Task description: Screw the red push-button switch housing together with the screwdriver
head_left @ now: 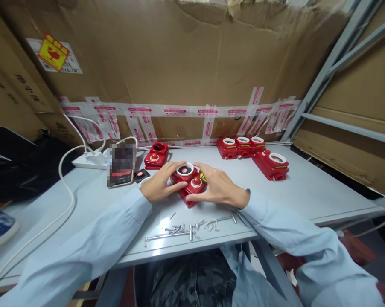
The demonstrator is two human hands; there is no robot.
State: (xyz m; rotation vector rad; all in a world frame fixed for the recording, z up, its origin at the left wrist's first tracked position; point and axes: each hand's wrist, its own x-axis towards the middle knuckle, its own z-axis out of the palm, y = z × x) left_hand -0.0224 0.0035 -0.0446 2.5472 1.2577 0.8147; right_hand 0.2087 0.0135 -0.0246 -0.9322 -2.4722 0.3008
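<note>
A red button box (pixel 188 182) with a white ring on top and a red push button lies at the middle of the grey table (pixel 307 192). My left hand (pixel 158 184) grips its left side, fingers curled over the top edge. My right hand (pixel 218 186) holds its right side, thumb near the front corner. Just in front of the box, long screws and small metal parts (pixel 186 228) lie scattered near the table's front edge.
Another red box (pixel 156 155) stands behind at left, beside a propped phone (pixel 121 165) and a small black square part (pixel 141 174). Several red boxes (pixel 255 152) sit at the back right. A white power strip (pixel 91 159) and cable lie at left. Cardboard walls surround the table.
</note>
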